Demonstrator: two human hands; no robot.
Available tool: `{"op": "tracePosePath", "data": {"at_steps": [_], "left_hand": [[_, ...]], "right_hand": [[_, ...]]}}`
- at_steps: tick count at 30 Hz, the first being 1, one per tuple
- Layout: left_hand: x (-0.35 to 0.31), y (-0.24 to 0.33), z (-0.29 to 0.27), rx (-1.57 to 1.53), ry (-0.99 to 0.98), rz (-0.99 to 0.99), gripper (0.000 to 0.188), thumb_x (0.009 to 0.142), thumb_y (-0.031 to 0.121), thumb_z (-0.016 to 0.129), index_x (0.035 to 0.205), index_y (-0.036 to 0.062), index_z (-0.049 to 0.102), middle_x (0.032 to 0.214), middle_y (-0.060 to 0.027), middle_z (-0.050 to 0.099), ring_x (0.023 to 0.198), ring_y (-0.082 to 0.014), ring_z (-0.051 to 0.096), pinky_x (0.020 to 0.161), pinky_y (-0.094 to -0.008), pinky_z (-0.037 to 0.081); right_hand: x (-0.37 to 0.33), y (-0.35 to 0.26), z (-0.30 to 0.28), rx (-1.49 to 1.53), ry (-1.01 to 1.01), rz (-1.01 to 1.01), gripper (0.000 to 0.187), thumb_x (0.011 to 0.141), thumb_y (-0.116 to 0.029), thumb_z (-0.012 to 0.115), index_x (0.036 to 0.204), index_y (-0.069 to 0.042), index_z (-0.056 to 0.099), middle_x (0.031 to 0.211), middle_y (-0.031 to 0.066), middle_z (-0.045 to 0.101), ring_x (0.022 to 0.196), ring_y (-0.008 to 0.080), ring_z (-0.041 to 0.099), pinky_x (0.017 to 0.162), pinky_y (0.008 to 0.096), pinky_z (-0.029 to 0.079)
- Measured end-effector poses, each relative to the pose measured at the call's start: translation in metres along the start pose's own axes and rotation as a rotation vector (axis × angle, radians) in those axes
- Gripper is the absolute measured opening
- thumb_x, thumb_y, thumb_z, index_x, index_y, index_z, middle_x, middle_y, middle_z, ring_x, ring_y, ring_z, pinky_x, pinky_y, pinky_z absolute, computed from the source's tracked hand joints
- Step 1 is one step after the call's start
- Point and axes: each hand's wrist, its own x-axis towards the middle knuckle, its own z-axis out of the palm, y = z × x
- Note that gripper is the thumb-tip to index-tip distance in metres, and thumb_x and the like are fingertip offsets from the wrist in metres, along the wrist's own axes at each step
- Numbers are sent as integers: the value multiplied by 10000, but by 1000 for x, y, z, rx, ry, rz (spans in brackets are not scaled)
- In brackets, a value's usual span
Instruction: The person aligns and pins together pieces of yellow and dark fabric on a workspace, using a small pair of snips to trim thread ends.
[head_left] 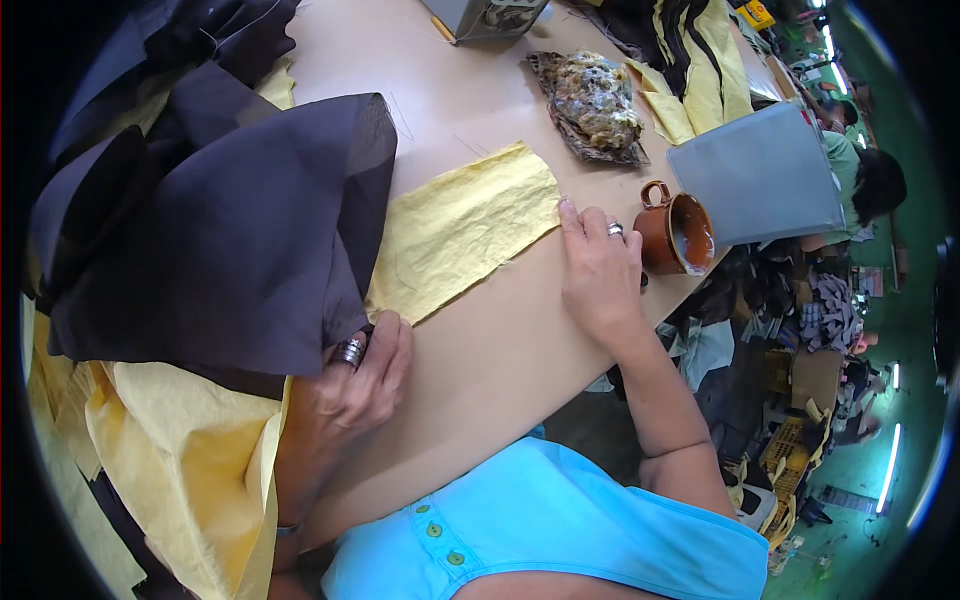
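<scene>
Crinkled yellow rectangular fabric piece (pixel 465 228) lies flat mid-table, its right end pinned by your open right hand (pixel 598 272); your left hand (pixel 360 375) is curled around the dark purple-grey cloth bundle (pixel 230 230). Tug that bundle and the yellow piece could drag askew. Your right hand sits just beside the brown glazed ceramic mug (pixel 678 235), so a sweep may knock it.

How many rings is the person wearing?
2: one ring on the left hand holding dark fabric, one ring on the right hand. Hidden fingers might have more.
</scene>
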Motion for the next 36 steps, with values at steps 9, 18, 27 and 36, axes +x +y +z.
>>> {"op": "tracePosePath", "data": {"at_steps": [9, 18, 27, 36], "left_hand": [[1, 0, -3, -31, 30, -36, 239, 681, 85, 549, 904, 79, 634, 971, -14, 597, 562, -50, 532, 533, -226, 438], [0, 0, -1, -74, 55, -52, 188, 661, 77, 560, 841, 92, 610, 951, -6, 593, 521, -44, 490, 509, -212, 407], [-3, 0, 2, -69, 82, -61, 183, 666, 92, 563, 844, 90, 606, 942, 2, 594, 503, -53, 477, 499, -210, 392], [-2, -1, -1, -99, 32, -46, 202, 674, 90, 554, 868, 54, 596, 912, -41, 587, 552, -76, 522, 520, -227, 419]], "right_hand": [[-2, -6, -5, -186, 93, -131, 357, 768, -96, 501, 1113, -30, 562, 862, 56, 515, 798, 190, 545, 740, 384, 348], [-1, 6, -6, -228, 124, -255, 418, 783, -122, 501, 1196, -100, 561, 865, 41, 517, 809, 178, 550, 771, 392, 344], [-1, -10, -16, -269, 72, -255, 436, 792, -135, 500, 1224, -97, 537, 860, 20, 513, 836, 152, 526, 796, 386, 340], [-15, -36, -17, -96, 74, -382, 426, 819, -128, 459, 1238, -149, 537, 874, 18, 492, 818, 149, 522, 807, 398, 321]]}}
